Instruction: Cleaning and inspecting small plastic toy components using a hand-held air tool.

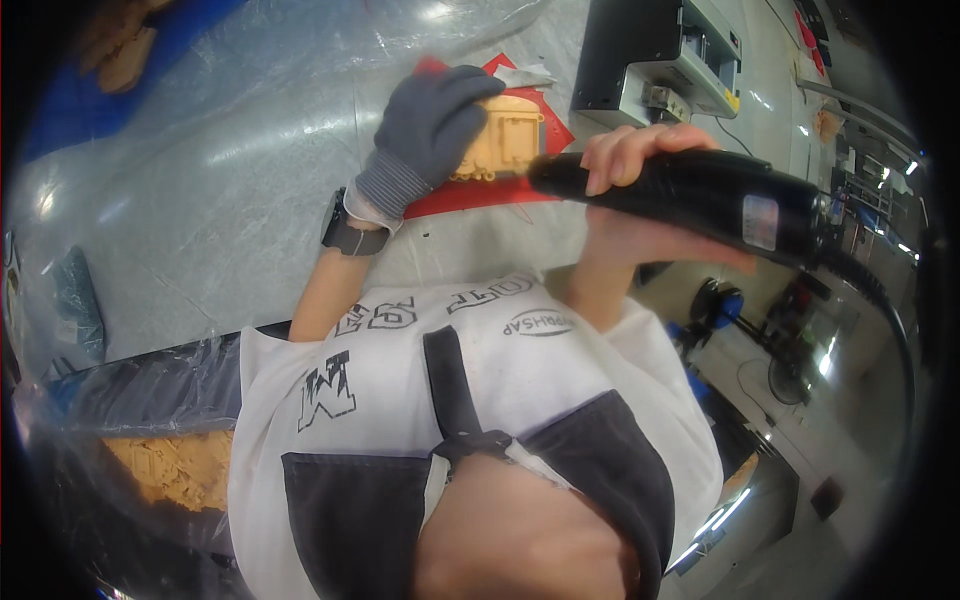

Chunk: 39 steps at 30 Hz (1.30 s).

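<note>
My left hand (430, 120), in a grey knit glove, grips the left side of a yellow-orange molded plastic part (513, 138). The part has a box-like face with small lugs along its lower edge, and the glove hides its left side. My bare right hand (632, 160) is wrapped round a thick black corded power tool (700, 187). The tool's narrow end points left, close to the part's lower right edge; whether they touch I cannot tell. Under the part lies a red sheet (470, 197) on the plastic-covered table.
A black and grey machine (660, 70) stands at the back right. The tool's black cable (885, 300) curves down at the far right. A pale crumpled scrap (525, 75) lies behind the part. More yellow-orange pieces (180, 465) fill a bag-lined container at lower left.
</note>
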Each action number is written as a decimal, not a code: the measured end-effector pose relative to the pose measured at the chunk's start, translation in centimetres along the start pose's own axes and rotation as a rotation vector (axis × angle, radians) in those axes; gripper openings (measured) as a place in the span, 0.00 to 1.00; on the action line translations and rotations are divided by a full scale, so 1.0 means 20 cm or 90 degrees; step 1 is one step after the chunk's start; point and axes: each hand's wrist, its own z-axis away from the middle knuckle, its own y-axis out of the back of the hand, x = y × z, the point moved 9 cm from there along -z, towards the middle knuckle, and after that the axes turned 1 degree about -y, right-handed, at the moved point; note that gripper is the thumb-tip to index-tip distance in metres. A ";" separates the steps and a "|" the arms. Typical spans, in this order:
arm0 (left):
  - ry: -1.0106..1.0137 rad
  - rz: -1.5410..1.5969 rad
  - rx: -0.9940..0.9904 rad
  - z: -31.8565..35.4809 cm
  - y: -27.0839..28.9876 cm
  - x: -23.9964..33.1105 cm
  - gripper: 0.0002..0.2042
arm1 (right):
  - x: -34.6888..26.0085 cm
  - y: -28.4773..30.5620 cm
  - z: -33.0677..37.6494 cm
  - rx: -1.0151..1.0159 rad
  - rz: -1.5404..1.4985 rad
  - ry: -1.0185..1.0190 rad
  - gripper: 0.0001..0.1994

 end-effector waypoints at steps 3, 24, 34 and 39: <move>0.010 -0.014 0.005 0.01 0.00 -0.02 0.13 | 0.01 0.01 0.00 -0.008 -0.007 -0.006 0.53; 0.005 0.017 0.019 0.02 0.02 -0.03 0.12 | 0.02 -0.14 0.01 -0.135 0.239 -0.029 0.47; 0.019 0.046 0.044 0.01 0.07 -0.01 0.12 | 0.03 -0.08 0.06 -0.101 0.160 0.015 0.47; 0.000 0.068 0.047 -0.04 0.07 0.04 0.11 | -0.02 -0.10 0.01 -0.117 0.272 -0.035 0.49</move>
